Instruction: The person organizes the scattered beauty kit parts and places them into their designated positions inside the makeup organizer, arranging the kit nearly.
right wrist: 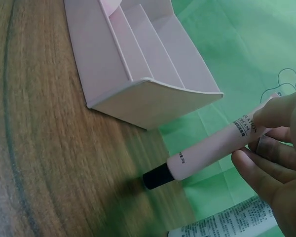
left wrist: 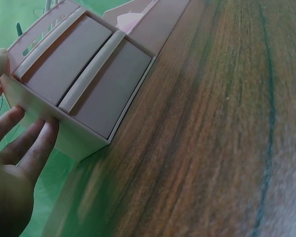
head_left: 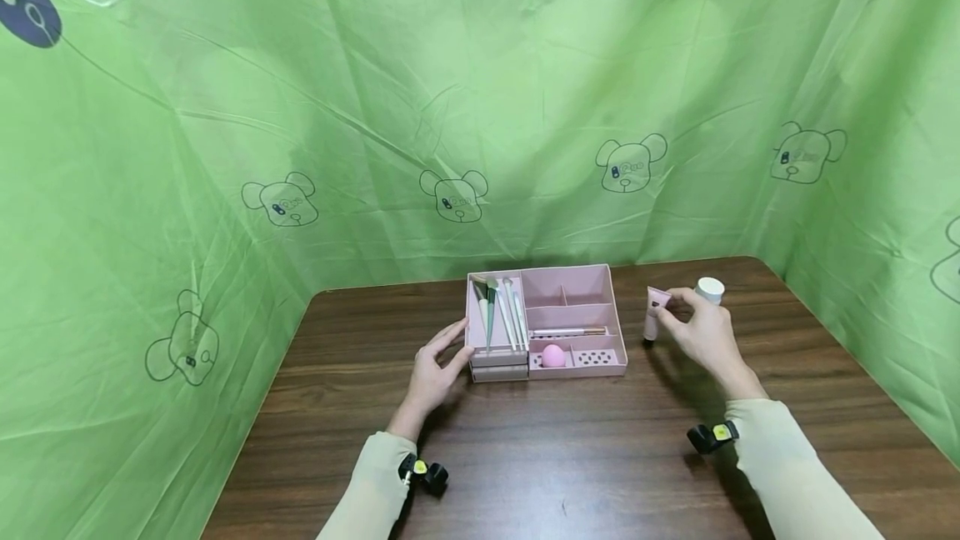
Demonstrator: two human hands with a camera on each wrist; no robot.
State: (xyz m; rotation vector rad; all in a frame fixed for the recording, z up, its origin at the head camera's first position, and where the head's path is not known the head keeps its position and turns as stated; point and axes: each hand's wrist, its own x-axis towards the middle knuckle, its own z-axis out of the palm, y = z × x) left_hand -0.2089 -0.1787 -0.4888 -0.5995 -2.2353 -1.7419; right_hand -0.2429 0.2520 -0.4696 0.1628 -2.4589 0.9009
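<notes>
My right hand [head_left: 703, 332] pinches a pink tube of cream [head_left: 652, 319] near its flat end. In the right wrist view the tube [right wrist: 212, 150] tilts with its black cap downward, just off the right side of a pink desktop organizer [head_left: 585, 285]. My left hand [head_left: 433, 373] touches the organizer's left side. In the left wrist view its spread fingers [left wrist: 39, 143] rest against the side wall, with the thumb at the upper front corner by two drawers [left wrist: 69, 61]. Makeup brushes [head_left: 501, 315], a pink sponge [head_left: 553, 356] and a slim pink stick [head_left: 567, 332] lie in the organizer.
A white-capped container [head_left: 709, 289] stands behind my right hand; its printed white side [right wrist: 232, 222] shows below the tube in the right wrist view. The wooden table [head_left: 555, 457] ends at a green curtain [head_left: 525, 107] behind the organizer.
</notes>
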